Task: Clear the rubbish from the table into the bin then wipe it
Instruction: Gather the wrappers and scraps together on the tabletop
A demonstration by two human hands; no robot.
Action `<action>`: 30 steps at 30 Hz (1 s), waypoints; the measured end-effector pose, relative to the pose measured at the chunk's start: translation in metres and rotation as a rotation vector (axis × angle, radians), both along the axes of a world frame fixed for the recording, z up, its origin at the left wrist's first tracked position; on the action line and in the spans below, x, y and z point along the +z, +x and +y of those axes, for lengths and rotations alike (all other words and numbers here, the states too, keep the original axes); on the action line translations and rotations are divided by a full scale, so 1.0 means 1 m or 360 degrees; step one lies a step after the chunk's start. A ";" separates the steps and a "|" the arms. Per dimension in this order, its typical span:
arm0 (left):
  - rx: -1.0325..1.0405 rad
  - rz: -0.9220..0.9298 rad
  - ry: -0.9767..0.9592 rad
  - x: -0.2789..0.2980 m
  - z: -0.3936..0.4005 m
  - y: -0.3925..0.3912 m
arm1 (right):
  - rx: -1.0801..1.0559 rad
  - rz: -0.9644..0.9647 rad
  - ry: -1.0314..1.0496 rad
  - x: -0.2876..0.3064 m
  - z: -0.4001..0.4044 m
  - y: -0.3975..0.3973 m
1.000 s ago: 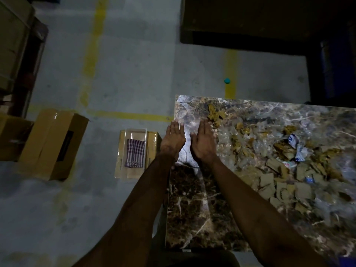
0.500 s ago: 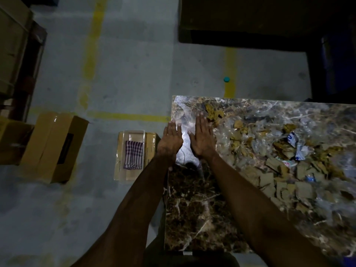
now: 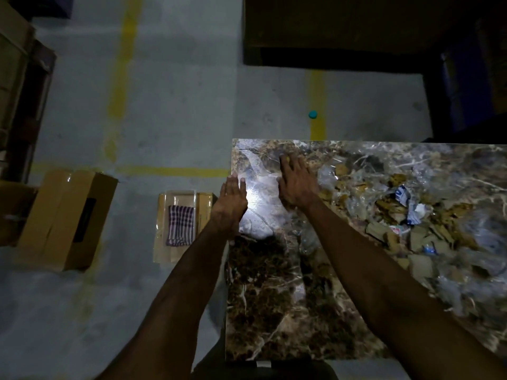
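A brown marble table (image 3: 269,311) fills the lower right. Rubbish (image 3: 406,215) lies over its right half: cardboard scraps, crumpled clear plastic and bits of white and blue paper. My left hand (image 3: 231,204) is flat with straight fingers at the table's left edge. My right hand (image 3: 295,182) lies flat on the tabletop farther in, fingers straight, touching a yellowish scrap near the far edge. A clear plastic sheet lies under and between both hands. A checked cloth (image 3: 179,229) lies in a clear tray (image 3: 167,259) on the floor just left of the table.
An open cardboard box (image 3: 65,220) stands on the floor at the left. More boxes and a dark rack line the far left. A teal bottle cap (image 3: 312,114) lies on the floor beyond the table. Dark furniture stands at the top right.
My right hand has slid forward and to the right, away from my left hand, toward the far edge of the table. My left hand has stayed at the left edge.
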State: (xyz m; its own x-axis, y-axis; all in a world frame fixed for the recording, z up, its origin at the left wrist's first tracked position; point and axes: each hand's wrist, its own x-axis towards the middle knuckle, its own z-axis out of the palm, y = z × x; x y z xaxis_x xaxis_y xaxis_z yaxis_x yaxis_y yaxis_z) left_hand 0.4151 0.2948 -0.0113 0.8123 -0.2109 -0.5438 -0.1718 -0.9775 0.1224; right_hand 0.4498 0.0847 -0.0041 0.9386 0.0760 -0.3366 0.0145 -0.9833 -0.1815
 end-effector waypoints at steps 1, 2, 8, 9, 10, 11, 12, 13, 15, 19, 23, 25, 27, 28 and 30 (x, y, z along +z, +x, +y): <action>-0.0134 0.0048 0.0095 -0.002 0.003 -0.001 | 0.0006 -0.0004 -0.0003 -0.002 -0.004 -0.010; -0.0205 0.0068 0.0144 0.005 0.005 0.000 | 0.0003 -0.0003 0.0002 -0.005 -0.006 -0.022; -0.0298 0.0072 0.0185 0.018 -0.015 0.023 | 0.0131 -0.0080 0.0171 0.019 -0.015 -0.037; -0.0336 -0.0007 0.0178 0.023 -0.022 0.029 | 0.0146 -0.0217 0.0242 0.027 -0.020 -0.034; -0.0343 -0.0068 0.0168 0.028 -0.030 0.032 | 0.0121 -0.0345 0.0319 0.035 -0.026 -0.029; -0.0328 -0.0136 0.0170 0.030 -0.039 0.033 | 0.0068 -0.0451 0.0395 0.044 -0.034 -0.023; -0.0313 -0.0163 0.0140 0.030 -0.049 0.033 | -0.0004 -0.0535 0.0444 0.050 -0.047 -0.015; -0.0308 -0.0173 0.0101 0.026 -0.061 0.032 | -0.0086 -0.0616 0.0473 0.054 -0.062 -0.006; -0.0218 -0.0054 -0.0057 0.023 -0.086 0.031 | -0.0261 -0.0738 0.0440 0.058 -0.098 0.014; 0.0034 0.0108 -0.0132 0.019 -0.114 0.031 | -0.0481 -0.0264 0.0137 0.031 -0.175 0.041; 0.0021 0.0058 -0.0126 0.013 -0.109 0.033 | -0.0303 0.0079 0.0242 -0.003 -0.200 0.028; -0.0004 0.0037 -0.0121 0.012 -0.108 0.031 | -0.0222 0.0084 0.0253 -0.009 -0.187 0.011; -0.0019 0.0019 -0.0108 0.013 -0.109 0.030 | -0.0161 -0.0017 0.0285 -0.014 -0.174 -0.009; -0.0024 0.0013 -0.0105 0.013 -0.110 0.029 | -0.0144 -0.0055 0.0322 -0.016 -0.169 -0.019; -0.0046 -0.0008 -0.0118 0.013 -0.109 0.029 | -0.0102 -0.0094 0.0380 -0.023 -0.163 -0.034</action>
State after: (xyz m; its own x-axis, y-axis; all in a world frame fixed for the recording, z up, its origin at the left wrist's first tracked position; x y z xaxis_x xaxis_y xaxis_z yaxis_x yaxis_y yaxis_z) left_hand 0.4443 0.1859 0.0013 0.8079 -0.2737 -0.5220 -0.2005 -0.9604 0.1934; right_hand 0.4153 -0.0780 -0.0267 0.9615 0.0862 -0.2609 -0.0293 -0.9119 -0.4093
